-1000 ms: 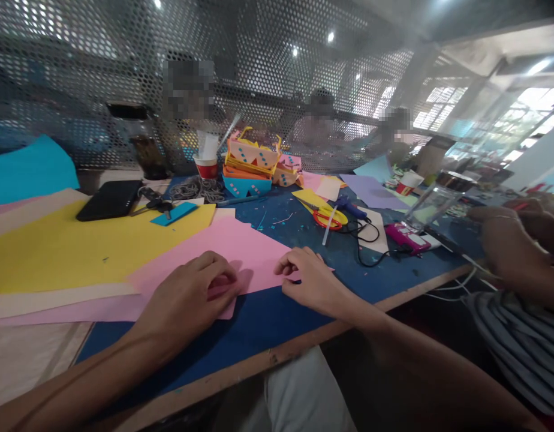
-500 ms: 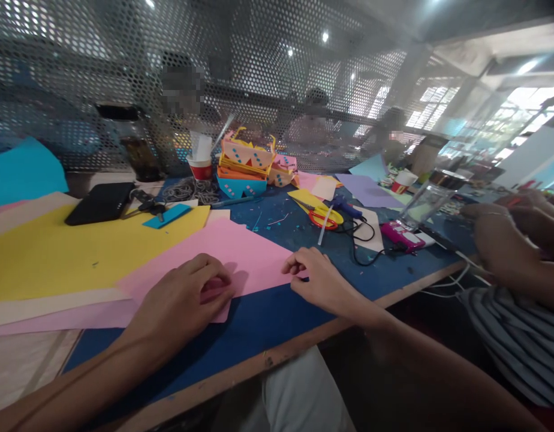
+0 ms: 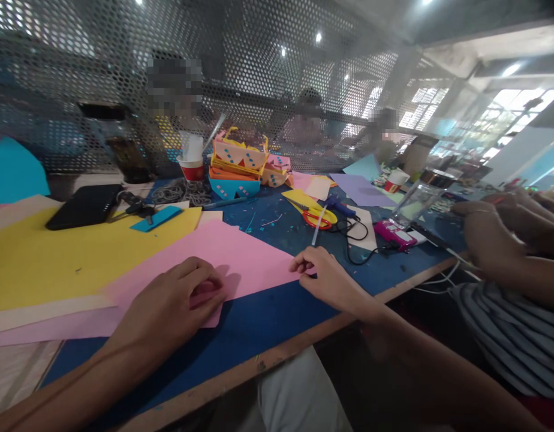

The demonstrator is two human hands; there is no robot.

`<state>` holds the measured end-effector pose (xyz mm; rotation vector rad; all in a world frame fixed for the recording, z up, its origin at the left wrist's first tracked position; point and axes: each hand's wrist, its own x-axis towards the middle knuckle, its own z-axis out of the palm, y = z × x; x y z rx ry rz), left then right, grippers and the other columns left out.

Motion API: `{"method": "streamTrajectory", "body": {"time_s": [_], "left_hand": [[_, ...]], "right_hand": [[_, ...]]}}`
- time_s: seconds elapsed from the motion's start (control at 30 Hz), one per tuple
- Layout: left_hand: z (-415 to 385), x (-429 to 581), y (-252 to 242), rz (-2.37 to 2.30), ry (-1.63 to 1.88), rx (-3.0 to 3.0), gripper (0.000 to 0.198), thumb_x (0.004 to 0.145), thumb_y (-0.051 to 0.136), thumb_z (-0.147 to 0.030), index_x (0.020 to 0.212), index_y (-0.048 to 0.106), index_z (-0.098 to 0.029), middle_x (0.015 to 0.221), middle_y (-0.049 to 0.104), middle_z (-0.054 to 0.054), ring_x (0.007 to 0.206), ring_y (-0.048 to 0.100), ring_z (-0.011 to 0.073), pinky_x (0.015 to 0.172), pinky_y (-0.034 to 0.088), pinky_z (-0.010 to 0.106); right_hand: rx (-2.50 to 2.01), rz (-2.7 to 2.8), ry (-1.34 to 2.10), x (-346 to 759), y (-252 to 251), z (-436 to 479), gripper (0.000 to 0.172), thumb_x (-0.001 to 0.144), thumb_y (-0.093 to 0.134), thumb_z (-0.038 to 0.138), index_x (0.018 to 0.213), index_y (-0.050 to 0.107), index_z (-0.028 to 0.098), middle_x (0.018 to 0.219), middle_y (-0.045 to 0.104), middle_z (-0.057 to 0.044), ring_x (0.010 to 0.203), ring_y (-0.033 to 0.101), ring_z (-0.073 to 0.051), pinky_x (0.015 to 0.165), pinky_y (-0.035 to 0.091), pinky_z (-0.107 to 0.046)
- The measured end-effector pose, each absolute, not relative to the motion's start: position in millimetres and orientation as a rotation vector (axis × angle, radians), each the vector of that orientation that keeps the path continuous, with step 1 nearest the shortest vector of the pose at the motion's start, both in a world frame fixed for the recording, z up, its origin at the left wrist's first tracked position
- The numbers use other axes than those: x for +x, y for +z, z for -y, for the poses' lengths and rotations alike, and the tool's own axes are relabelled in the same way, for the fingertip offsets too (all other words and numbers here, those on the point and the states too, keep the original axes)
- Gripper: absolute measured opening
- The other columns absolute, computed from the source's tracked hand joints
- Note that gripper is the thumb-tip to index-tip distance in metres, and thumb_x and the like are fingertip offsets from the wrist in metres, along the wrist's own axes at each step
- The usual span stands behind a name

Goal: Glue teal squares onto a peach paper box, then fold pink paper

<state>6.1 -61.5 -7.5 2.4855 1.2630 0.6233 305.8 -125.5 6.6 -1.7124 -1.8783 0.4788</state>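
Observation:
A pink paper sheet (image 3: 227, 252) lies on the blue table top (image 3: 268, 312) in front of me. My left hand (image 3: 173, 303) rests on the sheet's near corner with its fingers curled down onto the paper. My right hand (image 3: 324, 276) pinches the sheet's right corner between thumb and fingers. Under the pink sheet lie a yellow sheet (image 3: 65, 258) and a cream one.
Scissors with red handles (image 3: 316, 215), a black cable, a pink device (image 3: 394, 233), stacked paper boxes (image 3: 238, 168), a red cup (image 3: 192, 168) and a black phone (image 3: 84, 206) lie farther back. Another person's hands (image 3: 493, 237) work at the right. A perforated metal screen stands behind.
My view has drifted a little, so everything sits slightly lower-left. My right hand has slid a bit to the right along the pink sheet's edge. My left hand stays on the corner.

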Motion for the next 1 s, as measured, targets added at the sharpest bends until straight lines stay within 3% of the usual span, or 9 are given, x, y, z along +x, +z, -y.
{"method": "streamTrajectory", "body": {"time_s": [0.77, 1.0], "left_hand": [[60.3, 2.6, -12.2, -1.278, 0.568, 2.451, 0.035, 0.092, 0.057, -0.060, 0.097, 0.068, -0.028, 0.111, 0.069, 0.004, 0.095, 0.067, 0.0260, 0.081, 0.051, 0.038], [58.8, 1.5, -13.4, -1.298, 0.581, 2.455, 0.036, 0.091, 0.056, -0.062, 0.096, 0.068, -0.029, 0.111, 0.070, 0.004, 0.095, 0.068, 0.0266, 0.080, 0.051, 0.038]], "right_hand": [[-1.749, 1.826, 0.478, 338.3, 5.2, 131.2, 0.035, 0.077, 0.053, -0.001, 0.093, 0.073, 0.022, 0.095, 0.073, -0.002, 0.096, 0.060, -0.019, 0.091, 0.044, -0.036], [-1.695, 1.784, 0.482, 347.1, -0.2, 130.1, 0.036, 0.078, 0.050, -0.004, 0.088, 0.073, 0.022, 0.091, 0.073, -0.001, 0.091, 0.060, -0.018, 0.083, 0.045, -0.032]]}}
